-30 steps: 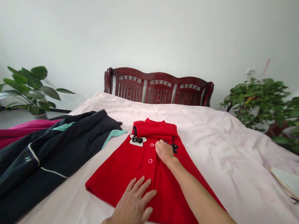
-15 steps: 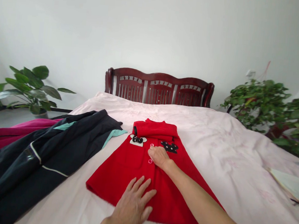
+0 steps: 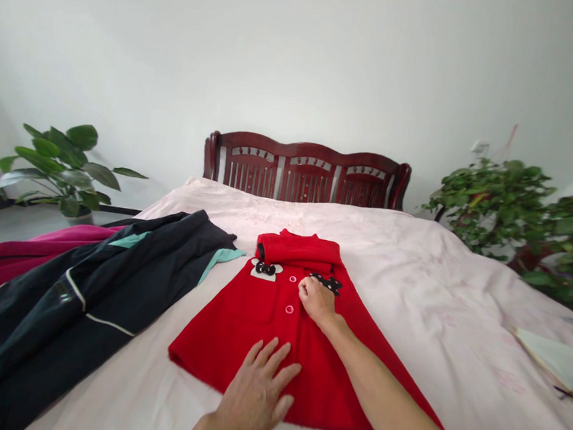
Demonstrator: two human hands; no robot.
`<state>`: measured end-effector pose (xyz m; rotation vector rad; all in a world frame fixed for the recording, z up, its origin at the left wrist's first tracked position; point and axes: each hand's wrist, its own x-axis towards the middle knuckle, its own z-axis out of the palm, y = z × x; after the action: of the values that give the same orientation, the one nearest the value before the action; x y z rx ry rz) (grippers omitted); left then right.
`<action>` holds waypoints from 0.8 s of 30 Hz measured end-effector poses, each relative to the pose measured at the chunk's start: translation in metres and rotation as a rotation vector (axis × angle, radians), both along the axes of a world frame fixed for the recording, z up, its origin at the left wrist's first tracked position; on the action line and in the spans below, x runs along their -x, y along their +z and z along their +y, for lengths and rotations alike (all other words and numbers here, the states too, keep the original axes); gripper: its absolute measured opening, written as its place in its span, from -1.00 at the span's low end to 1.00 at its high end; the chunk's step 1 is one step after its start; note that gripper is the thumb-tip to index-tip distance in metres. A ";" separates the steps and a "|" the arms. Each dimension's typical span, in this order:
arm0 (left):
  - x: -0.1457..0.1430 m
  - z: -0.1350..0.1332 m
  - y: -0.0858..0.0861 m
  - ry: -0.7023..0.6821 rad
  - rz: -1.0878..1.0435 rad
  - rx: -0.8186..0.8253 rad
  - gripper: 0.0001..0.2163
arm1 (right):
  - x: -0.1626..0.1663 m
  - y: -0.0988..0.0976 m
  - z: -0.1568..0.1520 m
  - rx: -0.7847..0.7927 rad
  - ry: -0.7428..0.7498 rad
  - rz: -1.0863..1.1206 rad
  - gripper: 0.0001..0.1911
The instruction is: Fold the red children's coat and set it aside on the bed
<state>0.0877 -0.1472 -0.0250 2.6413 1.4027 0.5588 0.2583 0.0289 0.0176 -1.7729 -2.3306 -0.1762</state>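
Note:
A red coat [image 3: 251, 332] lies spread on the bed, its sleeves folded across the top below the collar. Pale ring-like buttons [image 3: 289, 309] run down its front, and a white patch with a black bow [image 3: 266, 270] sits by the left pocket. Fingers spread, my left hand [image 3: 257, 394] rests flat on the coat near its lower hem. My right hand [image 3: 317, 298] is closed at the coat front, just right of the buttons, pinching the cloth there; its fingertips are partly hidden. A black polka-dot patch [image 3: 329, 284] shows partly behind that hand.
Dark navy clothing [image 3: 124, 288] and a magenta garment [image 3: 33, 246] lie to the left on the pale pink bedsheet [image 3: 456, 337]. A wooden headboard [image 3: 308, 170] stands at the back. Potted plants flank the bed, one at left [image 3: 64, 169]. A pale book-like item [image 3: 554, 362] is at right.
My right hand has shifted slightly right, off the button line, uncovering the upper button. The coat's lower right edge reaches further right. My left hand stays in place.

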 end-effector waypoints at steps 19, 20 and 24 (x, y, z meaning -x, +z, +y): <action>0.000 0.000 0.003 0.002 -0.002 0.030 -0.58 | 0.040 0.015 -0.027 0.044 0.260 -0.153 -0.69; 0.000 -0.001 0.004 0.002 -0.001 0.029 -0.58 | 0.041 0.013 -0.028 0.042 0.267 -0.149 -0.70; 0.000 -0.002 0.008 0.003 0.000 0.030 -0.58 | 0.050 0.003 -0.032 0.051 0.332 -0.156 -0.78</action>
<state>0.0881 -0.1490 -0.0168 2.6157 1.4039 0.5340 0.2087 -0.0028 0.0210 -1.4082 -2.7207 -0.2090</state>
